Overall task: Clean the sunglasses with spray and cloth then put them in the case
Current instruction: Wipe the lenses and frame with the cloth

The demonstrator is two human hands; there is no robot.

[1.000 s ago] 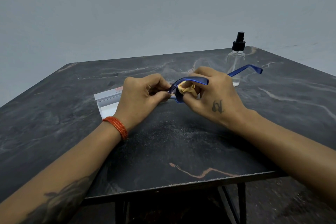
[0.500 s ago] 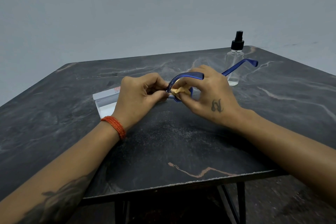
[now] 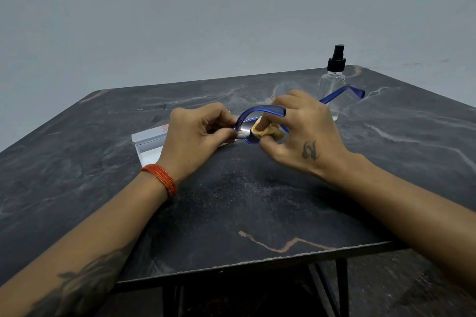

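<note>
Blue sunglasses [image 3: 260,113] hang above the dark tabletop [image 3: 231,201], in front of the spray bottle [image 3: 333,80]. The left hand [image 3: 198,134] pinches their frame; the right hand [image 3: 296,131] pinches a tan cloth [image 3: 268,131] against a lens. A white case [image 3: 149,141] lies behind the left hand.

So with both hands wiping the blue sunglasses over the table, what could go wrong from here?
1. The left hand only pinches the sunglasses at one end of the frame; pressure from the cloth in the right hand could twist or drop them.
2. The open temple arm sticks out close to the spray bottle; a swing could tip it.
3. The case lies partly hidden behind the left hand, awkward to reach.
</note>
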